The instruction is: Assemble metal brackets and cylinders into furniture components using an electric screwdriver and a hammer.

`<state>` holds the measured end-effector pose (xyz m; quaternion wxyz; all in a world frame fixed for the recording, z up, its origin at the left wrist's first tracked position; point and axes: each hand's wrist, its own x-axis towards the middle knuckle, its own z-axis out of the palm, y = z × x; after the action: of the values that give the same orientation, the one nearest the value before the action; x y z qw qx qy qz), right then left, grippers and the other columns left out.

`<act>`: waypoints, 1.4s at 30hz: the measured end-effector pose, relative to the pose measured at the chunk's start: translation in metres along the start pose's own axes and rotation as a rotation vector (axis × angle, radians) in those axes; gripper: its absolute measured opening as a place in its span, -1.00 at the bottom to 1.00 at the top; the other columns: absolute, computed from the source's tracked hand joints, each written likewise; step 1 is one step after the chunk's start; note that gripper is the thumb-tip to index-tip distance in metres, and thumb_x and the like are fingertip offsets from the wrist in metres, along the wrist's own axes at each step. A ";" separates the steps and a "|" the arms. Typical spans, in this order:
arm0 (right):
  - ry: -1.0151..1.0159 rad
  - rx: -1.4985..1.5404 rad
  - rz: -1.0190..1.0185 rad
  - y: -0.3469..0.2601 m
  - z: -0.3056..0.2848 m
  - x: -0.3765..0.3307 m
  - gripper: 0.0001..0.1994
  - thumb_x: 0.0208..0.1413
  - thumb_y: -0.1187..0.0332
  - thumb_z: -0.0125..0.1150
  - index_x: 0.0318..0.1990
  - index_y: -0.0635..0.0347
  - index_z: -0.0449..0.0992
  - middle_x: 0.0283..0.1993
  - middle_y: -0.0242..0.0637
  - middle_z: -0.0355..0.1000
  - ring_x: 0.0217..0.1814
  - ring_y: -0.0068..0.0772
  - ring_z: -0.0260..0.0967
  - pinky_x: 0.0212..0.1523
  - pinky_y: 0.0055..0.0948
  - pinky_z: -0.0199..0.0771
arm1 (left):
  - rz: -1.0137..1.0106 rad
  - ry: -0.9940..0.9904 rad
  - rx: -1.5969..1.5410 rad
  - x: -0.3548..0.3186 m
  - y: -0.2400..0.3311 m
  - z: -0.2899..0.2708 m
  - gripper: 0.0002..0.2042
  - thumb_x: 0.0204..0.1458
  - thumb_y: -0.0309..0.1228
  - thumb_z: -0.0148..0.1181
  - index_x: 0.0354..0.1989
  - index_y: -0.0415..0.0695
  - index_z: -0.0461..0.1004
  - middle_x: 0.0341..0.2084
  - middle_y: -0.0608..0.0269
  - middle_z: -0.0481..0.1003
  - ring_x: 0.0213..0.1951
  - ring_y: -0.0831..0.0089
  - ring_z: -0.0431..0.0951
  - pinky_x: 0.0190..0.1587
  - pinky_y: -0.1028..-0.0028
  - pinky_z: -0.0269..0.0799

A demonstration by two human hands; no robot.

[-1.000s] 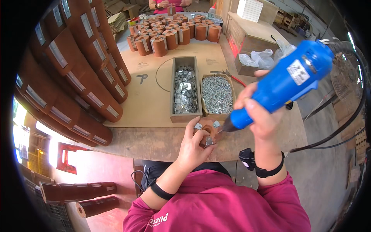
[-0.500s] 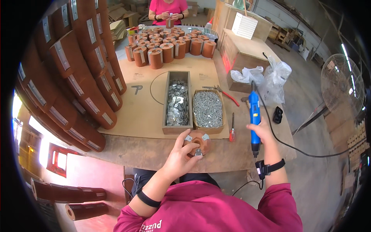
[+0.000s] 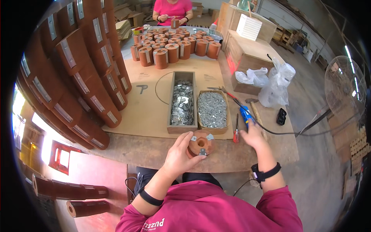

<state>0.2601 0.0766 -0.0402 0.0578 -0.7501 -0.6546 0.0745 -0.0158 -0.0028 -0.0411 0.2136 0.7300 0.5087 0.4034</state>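
Note:
My left hand (image 3: 179,152) grips a short brown cylinder (image 3: 208,148) from its left side, at the near edge of the table. The cylinder's upper face has a central hole and three small metal clips round its rim; the thumb lies by the nearest clip. To the right, my right hand (image 3: 253,134) is closed round the near end of a blue electric screwdriver (image 3: 244,112), low over the table. Its tip is hidden by the hand. Between the hands lies a red-handled screwdriver (image 3: 236,135).
Beyond my hands stand a wooden box (image 3: 170,112) of metal clips and a box of screws (image 3: 211,110). Pliers (image 3: 228,92), a hammer (image 3: 252,101) and plastic bags (image 3: 276,85) lie right. Stacked brown cylinders (image 3: 73,77) rise left. A co-worker (image 3: 172,9) handles a part beyond more cylinders.
My right hand has moved the electric screwdriver away from me and slightly left, down towards the table. My left index finger has come off the cylinder's hole, leaving its upper face in view.

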 end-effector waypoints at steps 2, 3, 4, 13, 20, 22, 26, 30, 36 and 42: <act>-0.040 0.316 -0.349 -0.021 -0.001 -0.018 -0.41 -0.02 0.17 0.09 0.12 0.37 0.17 0.12 0.21 0.13 0.21 0.14 0.02 0.20 -0.16 0.02 | 0.011 0.042 -0.012 -0.003 0.000 0.001 -0.26 -0.42 -0.31 0.43 0.03 -0.27 0.24 -0.10 -0.06 0.35 -0.03 0.10 0.37 0.01 0.32 0.32; -0.203 0.523 -0.324 -0.035 -0.006 -0.029 -0.45 0.01 0.16 0.07 0.08 0.37 0.22 0.14 0.19 0.10 0.19 0.12 0.05 0.18 -0.19 0.05 | 0.023 0.088 -0.025 -0.005 0.000 0.002 -0.27 -0.43 -0.33 0.44 0.01 -0.27 0.25 -0.13 -0.05 0.37 -0.07 0.11 0.41 -0.03 0.33 0.36; -0.209 0.594 -0.384 -0.048 -0.009 -0.042 -0.46 0.04 0.15 0.05 0.08 0.38 0.21 0.11 0.17 0.14 0.16 0.08 0.09 0.16 -0.22 0.08 | 0.025 0.081 -0.028 -0.005 -0.001 0.003 -0.27 -0.43 -0.33 0.44 0.01 -0.27 0.25 -0.13 -0.05 0.37 -0.07 0.11 0.41 -0.03 0.33 0.36; -0.110 0.717 -0.563 -0.080 0.000 -0.073 -0.59 0.08 0.31 0.03 0.01 0.41 0.23 -0.03 0.05 0.25 0.00 -0.03 0.24 0.00 -0.28 0.25 | -0.058 0.099 -0.075 -0.008 -0.002 0.008 -0.30 -0.44 -0.36 0.46 -0.03 -0.27 0.26 -0.17 0.00 0.39 -0.12 0.20 0.46 -0.10 0.37 0.43; -0.023 0.692 -0.581 -0.078 0.005 -0.076 -0.61 0.06 0.32 0.04 0.00 0.39 0.25 -0.10 0.03 0.31 -0.03 -0.02 0.26 -0.01 -0.28 0.26 | -0.062 0.096 -0.078 -0.009 0.000 0.008 -0.32 -0.43 -0.33 0.45 -0.05 -0.25 0.27 -0.20 -0.02 0.39 -0.16 0.14 0.45 -0.14 0.33 0.42; -0.104 0.712 -0.576 -0.076 -0.002 -0.073 -0.64 0.06 0.32 0.04 -0.02 0.33 0.28 -0.09 0.03 0.32 -0.03 -0.02 0.26 -0.04 -0.27 0.28 | -0.053 0.112 -0.096 -0.010 -0.001 0.009 -0.33 -0.44 -0.31 0.44 -0.07 -0.24 0.27 -0.23 -0.04 0.39 -0.17 0.07 0.43 -0.14 0.30 0.39; 0.141 0.371 -0.486 -0.044 -0.006 -0.051 -0.68 0.01 0.38 0.04 -0.04 0.19 0.33 -0.13 -0.02 0.33 -0.10 -0.02 0.28 -0.06 -0.22 0.29 | -0.105 0.104 -0.093 -0.011 0.000 0.008 -0.33 -0.43 -0.31 0.43 -0.07 -0.23 0.26 -0.23 -0.04 0.37 -0.16 0.06 0.41 -0.14 0.30 0.38; 0.006 0.063 -0.232 -0.020 0.013 -0.045 -0.63 -0.09 0.42 0.07 -0.04 0.09 0.33 -0.20 -0.02 0.30 -0.12 0.06 0.27 -0.06 -0.22 0.29 | -0.118 0.111 -0.090 -0.009 0.005 0.008 -0.39 -0.40 -0.38 0.43 -0.08 -0.20 0.30 -0.12 0.02 0.30 -0.14 0.18 0.44 -0.15 0.37 0.44; 0.004 0.250 -0.216 -0.003 0.039 -0.040 -0.56 -0.20 0.52 0.13 -0.05 0.10 0.31 -0.23 -0.01 0.31 -0.16 -0.03 0.30 -0.14 -0.26 0.33 | 0.263 0.078 0.037 0.001 0.007 -0.002 -0.59 -0.35 -0.40 0.36 -0.23 -0.15 0.43 0.01 -0.06 0.22 -0.15 0.16 0.42 -0.15 0.35 0.40; 0.325 0.762 -0.235 -0.027 -0.017 -0.052 -0.78 -0.18 0.53 0.26 -0.31 0.24 0.41 -0.51 -0.43 0.34 -0.59 -0.71 0.12 -0.56 -0.62 0.17 | 0.166 -0.013 -0.112 -0.001 0.007 0.000 -0.73 -0.30 -0.46 0.31 -0.35 -0.19 0.46 0.00 -0.05 0.25 -0.28 0.14 0.49 -0.22 0.35 0.44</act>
<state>0.2296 0.0285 -0.0168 0.4412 -0.5976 -0.6436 0.1845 -0.0120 -0.0069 -0.0364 0.2233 0.7590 0.4218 0.4429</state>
